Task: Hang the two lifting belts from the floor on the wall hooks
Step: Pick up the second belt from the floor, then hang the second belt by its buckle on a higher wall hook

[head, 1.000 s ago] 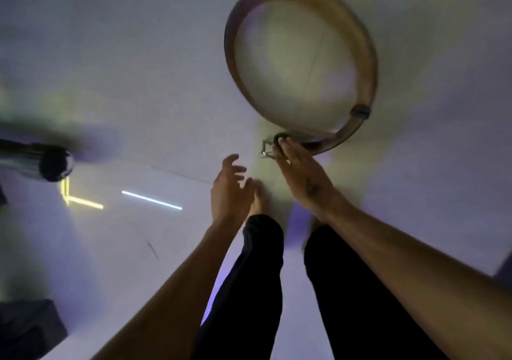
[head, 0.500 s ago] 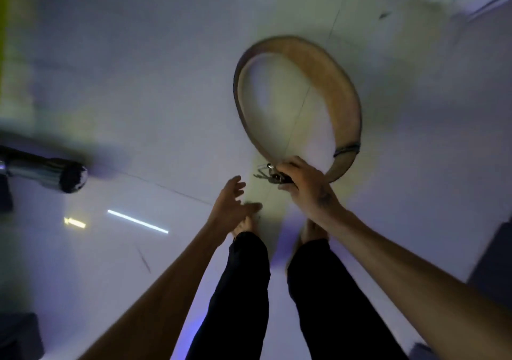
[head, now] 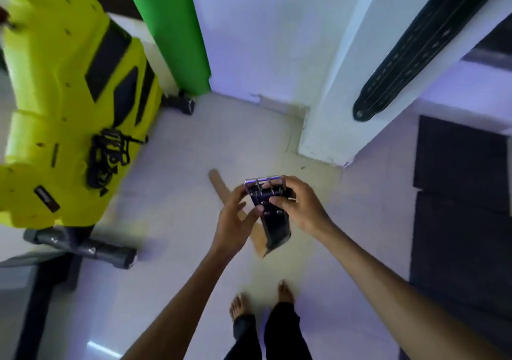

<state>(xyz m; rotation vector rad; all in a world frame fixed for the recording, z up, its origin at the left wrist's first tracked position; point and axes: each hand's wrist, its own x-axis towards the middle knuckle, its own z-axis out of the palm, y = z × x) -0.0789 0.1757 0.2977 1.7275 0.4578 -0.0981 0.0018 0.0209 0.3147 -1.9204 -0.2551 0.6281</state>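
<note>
- Bright, even light with a violet cast on the white wall (head: 249,27) and floor (head: 180,165).
- Wide-angle bending at the edges.
- Motion blur softens the yellow machine (head: 55,82).

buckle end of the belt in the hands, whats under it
Below the buckle, the belt's tan strap trails toward the pale floor. Its middle is hidden behind the left hand.

Tan belt (head: 221,190), black hanging belt (head: 415,43), green mat (head: 174,27).
</note>
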